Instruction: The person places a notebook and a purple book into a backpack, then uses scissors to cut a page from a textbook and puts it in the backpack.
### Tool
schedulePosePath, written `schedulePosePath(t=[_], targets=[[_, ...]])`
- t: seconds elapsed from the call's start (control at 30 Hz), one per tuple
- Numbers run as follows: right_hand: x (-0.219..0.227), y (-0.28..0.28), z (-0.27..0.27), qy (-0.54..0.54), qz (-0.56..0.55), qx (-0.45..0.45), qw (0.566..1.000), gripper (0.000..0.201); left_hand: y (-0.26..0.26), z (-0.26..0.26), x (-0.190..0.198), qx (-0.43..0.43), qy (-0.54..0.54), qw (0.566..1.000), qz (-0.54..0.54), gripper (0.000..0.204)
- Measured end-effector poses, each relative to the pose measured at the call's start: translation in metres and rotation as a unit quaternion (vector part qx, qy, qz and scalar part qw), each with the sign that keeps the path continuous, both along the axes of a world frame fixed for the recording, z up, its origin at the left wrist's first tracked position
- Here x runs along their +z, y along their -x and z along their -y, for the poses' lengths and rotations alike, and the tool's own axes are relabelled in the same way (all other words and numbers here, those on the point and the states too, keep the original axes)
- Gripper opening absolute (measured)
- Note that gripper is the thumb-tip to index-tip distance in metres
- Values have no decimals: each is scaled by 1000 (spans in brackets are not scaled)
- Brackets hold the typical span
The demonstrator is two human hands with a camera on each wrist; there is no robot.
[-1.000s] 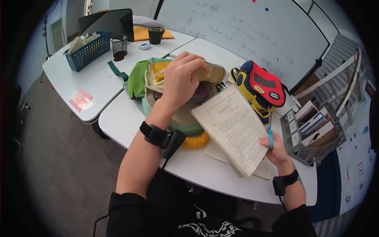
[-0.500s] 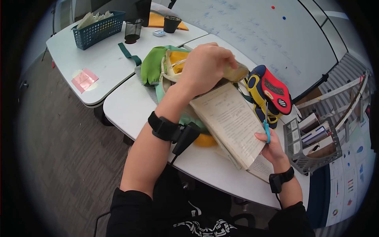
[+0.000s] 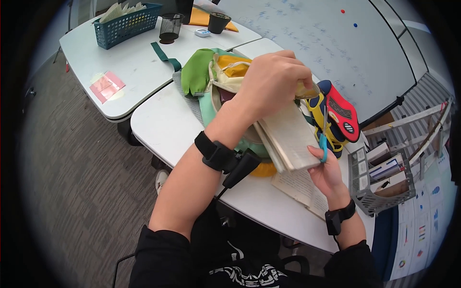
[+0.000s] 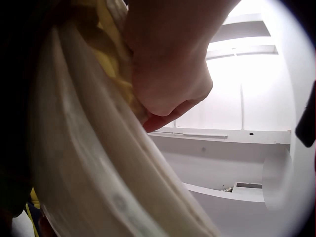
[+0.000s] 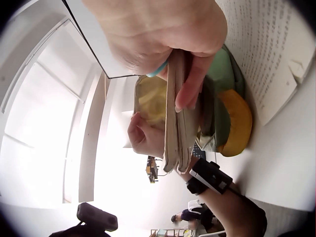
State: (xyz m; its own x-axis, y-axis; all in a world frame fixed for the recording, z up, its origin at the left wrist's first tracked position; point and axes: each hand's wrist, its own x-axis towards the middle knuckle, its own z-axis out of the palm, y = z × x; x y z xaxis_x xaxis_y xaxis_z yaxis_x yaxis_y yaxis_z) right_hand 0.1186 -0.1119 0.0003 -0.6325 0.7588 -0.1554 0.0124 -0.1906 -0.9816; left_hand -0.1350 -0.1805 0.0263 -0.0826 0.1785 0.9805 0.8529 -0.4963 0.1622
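A green and yellow backpack [image 3: 204, 103] lies on the white table with its mouth gaping. My left hand [image 3: 274, 84] holds the edge of its yellow-lined flap [image 5: 152, 101], fingers curled at the rim. In my right hand [image 3: 330, 175] are worn books [image 3: 290, 139], gripped between thumb and fingers, along with scissors [image 3: 323, 146] by their teal handle, blades upward. The books' far end is at the bag's mouth, partly hidden behind my left hand. In the left wrist view, the books' edges [image 4: 94, 138] pass close beside the left hand.
Loose printed pages [image 3: 295, 187] lie under the right hand. A red, blue and yellow bag [image 3: 342, 113] stands behind it, and a grey basket [image 3: 382, 180] of books at the right. Farther left are a teal basket [image 3: 126, 26], a mesh cup [image 3: 170, 29] and pink notes [image 3: 107, 86].
The books have tilted and moved toward the backpack's mouth, their far end now behind my left hand. My left hand stays at the flap. The head view has shifted.
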Motion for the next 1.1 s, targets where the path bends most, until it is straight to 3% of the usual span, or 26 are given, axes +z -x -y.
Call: schedulePosePath(t=[0.1, 0.2, 0.43, 0.57, 0.63, 0.83, 0.9, 1.03, 1.1], targets=[[0, 12, -2, 26, -6, 45, 999, 28, 0, 2, 1, -1, -1, 1000, 3, 18], [8, 30, 21, 21, -4, 22, 1000, 28, 0, 3, 1, 8, 6, 1000, 4, 18], [10, 11, 20, -57, 20, 57, 997, 50, 2, 2, 0, 12, 17, 1000, 3, 17], [4, 0, 3, -81, 69, 101, 989, 46, 1, 1, 0, 11, 16, 1000, -2, 18], [-1, 5, -5, -140, 64, 87, 984, 42, 1, 3, 1, 23, 30, 999, -7, 18], [-1, 33, -9, -124, -2, 76, 989, 38, 1, 3, 3, 10, 44, 999, -4, 21], [-4, 29, -12, -86, 13, 109, 990, 39, -2, 0, 2, 6, 43, 999, 4, 18], [11, 3, -9, -101, 39, 86, 990, 40, -3, -1, 1, 9, 53, 998, 27, 17], [20, -21, -17, -173, 74, 86, 978, 41, -3, -1, 1, 9, 63, 998, 30, 18]])
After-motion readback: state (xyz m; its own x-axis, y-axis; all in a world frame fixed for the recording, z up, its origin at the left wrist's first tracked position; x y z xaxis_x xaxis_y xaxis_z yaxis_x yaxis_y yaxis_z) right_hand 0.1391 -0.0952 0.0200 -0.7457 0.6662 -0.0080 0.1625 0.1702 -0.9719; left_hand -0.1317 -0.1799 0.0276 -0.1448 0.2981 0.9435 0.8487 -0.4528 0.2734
